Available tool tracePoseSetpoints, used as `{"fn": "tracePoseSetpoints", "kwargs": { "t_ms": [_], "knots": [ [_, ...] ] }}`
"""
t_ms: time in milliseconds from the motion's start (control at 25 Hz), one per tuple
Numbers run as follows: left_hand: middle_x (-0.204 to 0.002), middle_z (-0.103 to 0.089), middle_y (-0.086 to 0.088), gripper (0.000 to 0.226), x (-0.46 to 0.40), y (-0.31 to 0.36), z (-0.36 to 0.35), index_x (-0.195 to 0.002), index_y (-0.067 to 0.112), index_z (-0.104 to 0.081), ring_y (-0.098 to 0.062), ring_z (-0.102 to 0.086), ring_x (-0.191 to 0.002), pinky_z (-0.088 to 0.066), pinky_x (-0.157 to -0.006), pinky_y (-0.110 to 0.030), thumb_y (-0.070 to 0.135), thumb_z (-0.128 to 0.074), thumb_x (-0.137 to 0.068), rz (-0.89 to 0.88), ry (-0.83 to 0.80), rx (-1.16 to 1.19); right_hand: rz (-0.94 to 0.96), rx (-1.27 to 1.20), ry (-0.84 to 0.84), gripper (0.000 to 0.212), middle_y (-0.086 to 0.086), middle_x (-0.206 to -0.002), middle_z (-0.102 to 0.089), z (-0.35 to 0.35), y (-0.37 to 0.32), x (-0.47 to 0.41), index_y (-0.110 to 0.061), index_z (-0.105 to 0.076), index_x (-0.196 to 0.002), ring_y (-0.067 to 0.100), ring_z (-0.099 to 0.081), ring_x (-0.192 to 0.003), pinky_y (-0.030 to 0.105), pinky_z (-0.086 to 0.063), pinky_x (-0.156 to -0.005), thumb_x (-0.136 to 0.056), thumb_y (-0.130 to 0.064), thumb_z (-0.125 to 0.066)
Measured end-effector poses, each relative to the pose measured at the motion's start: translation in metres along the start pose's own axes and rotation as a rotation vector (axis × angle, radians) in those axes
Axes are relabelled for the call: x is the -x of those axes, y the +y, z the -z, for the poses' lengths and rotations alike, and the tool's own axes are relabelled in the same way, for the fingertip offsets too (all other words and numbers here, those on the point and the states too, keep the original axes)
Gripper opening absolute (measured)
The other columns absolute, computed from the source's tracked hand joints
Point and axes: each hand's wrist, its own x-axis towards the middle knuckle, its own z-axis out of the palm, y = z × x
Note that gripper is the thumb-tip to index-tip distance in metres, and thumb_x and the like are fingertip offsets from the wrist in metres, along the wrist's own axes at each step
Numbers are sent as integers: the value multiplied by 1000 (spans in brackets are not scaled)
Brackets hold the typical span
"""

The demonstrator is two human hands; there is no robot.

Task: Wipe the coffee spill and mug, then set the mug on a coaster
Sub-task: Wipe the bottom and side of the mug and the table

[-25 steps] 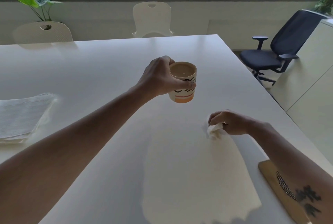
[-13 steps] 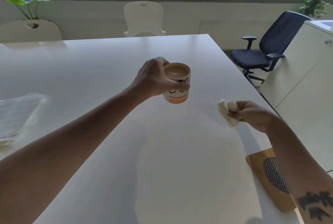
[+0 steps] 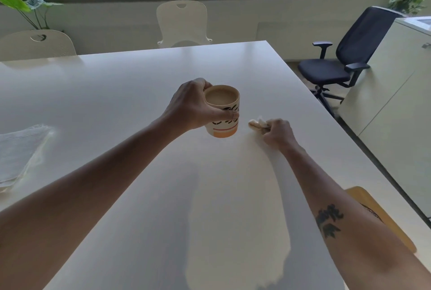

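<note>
Right hand (image 3: 277,134): fingers curled around a crumpled tissue (image 3: 257,123), wad protruding from the far-left side of the fist, low over the counter (image 3: 140,80); contact with the surface cannot be told

Left hand (image 3: 193,108): wrapped around the mug (image 3: 222,111) from its left side, thumb across the near wall, fingers hooked over the far rim; mug upright, long axis vertical, filled with pale coffee; whether its base rests on the counter or sits just above it cannot be told

Key relation: tissue lies just beside the mug's lower right wall, a narrow gap between them; mug lies to the left of the right hand and slightly farther from the person; right hand is the nearer one for wiping, since the left is occupied with holding

Coaster (image 3: 382,215): wooden, at the near right edge of the counter, partly hidden behind the right forearm; well apart from the mug, toward the person and to the right

Spill: no clear stain visible on the counter around the mug

Judgement: wiping stage, most likely the mug's wall or the patch beside its base; transfer to the coaster not yet done and calls for a pull back and rightward

Other: stack of white napkins (image 3: 21,150) at far left of the counter
</note>
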Motion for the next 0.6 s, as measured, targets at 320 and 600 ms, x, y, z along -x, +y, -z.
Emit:
{"fn": "tracePoseSetpoints", "kwargs": {
  "t_ms": [320,600],
  "knots": [
    [-104,-78,2,83,-8,1,-13,-114,18,-70,-21,-73,-98,-64,-84,-48,66,-98,-52,-30,3,5,373,-134,-334,22,-6,-90,-66,-2,12,15,-12,-76,-89,13,-63,-76,22,-46,-68,-84,6,-64],
    [-104,-78,4,83,-19,-2,-21,-115,19,-70,-20,-74,-98,-64,-85,-46,65,-98,-52,-32,2,18,325,-116,-594,15,9,-105,-75,36,35,36,-9,-80,-106,32,-72,-98,43,-57,-85,-95,-1,-73]
  ]
}}
